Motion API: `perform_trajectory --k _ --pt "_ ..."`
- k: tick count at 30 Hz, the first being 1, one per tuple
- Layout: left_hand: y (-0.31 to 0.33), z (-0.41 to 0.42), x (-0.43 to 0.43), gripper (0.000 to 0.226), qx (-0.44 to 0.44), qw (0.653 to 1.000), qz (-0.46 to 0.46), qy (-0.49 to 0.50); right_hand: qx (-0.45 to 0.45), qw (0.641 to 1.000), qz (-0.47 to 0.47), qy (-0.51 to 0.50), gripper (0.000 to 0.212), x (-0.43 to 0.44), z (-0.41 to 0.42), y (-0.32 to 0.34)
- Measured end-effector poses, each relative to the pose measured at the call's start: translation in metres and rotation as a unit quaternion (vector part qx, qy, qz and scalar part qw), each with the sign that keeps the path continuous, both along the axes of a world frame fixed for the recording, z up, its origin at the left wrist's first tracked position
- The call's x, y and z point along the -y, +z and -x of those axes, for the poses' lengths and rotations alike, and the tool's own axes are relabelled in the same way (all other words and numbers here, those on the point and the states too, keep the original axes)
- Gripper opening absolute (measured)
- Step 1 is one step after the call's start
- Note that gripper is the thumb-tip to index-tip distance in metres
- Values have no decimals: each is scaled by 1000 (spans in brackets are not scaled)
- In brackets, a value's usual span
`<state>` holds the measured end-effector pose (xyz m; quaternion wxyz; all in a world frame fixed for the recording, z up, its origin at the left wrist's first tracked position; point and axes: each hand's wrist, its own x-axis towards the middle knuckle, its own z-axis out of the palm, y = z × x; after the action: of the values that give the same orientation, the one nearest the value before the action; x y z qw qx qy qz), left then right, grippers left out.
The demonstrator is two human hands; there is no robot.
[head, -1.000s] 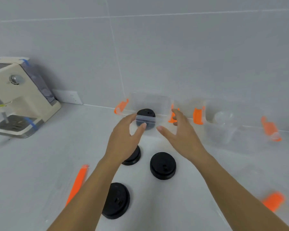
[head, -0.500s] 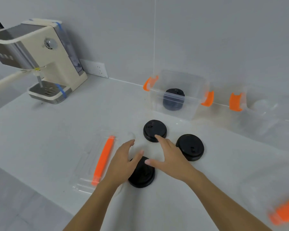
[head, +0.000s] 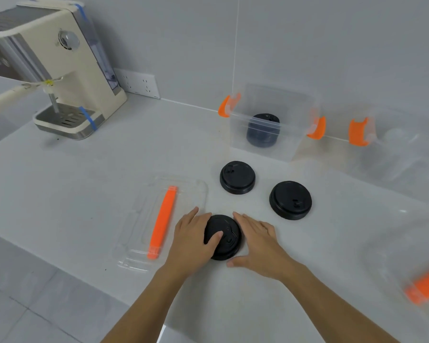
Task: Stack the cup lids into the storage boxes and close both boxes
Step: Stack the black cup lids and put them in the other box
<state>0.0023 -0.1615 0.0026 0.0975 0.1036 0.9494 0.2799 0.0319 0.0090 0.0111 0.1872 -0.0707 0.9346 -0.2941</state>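
A low stack of black cup lids (head: pixel 224 240) sits near the counter's front edge. My left hand (head: pixel 190 240) wraps its left side with the thumb on top. My right hand (head: pixel 259 243) cups its right side, thumb at the front rim. Two more black lid stacks (head: pixel 237 177) (head: pixel 290 200) lie farther back. A clear storage box (head: pixel 289 144) with orange clips stands open by the wall, with a black lid stack (head: pixel 263 129) inside. A second clear box (head: pixel 401 154) to its right holds clear lids, blurred.
A clear box cover with an orange handle (head: pixel 162 222) lies flat left of my left hand. Another clear cover with an orange handle (head: pixel 426 288) lies at the right, blurred. A cream coffee machine (head: pixel 60 70) stands at the back left. The counter's front edge (head: pixel 84 276) runs close below.
Both hands drew back from the open box by the wall to the nearest lid stack and closed in around it. The view swung left and down.
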Motion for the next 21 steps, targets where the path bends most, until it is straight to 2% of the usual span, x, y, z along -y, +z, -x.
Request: perform_trajectory --k 4,10,16,18,21 --pt "0 0 -4 53 -16 1000 20 -2 -31 999 -4 -16 92 4 -2 -5" --pt "5 0 -8 54 3 1000 10 -9 -42 996 48 -60 79 3 -7 4" --pt "34 11 -20 48 81 982 -171 -5 -1 976 163 -143 82 -16 -5 21" --pt "44 16 -29 44 96 968 -232 13 -9 967 192 -168 79 -26 -3 29" --pt "57 21 -48 48 130 933 -330 67 -37 960 199 -195 77 -44 -2 38"
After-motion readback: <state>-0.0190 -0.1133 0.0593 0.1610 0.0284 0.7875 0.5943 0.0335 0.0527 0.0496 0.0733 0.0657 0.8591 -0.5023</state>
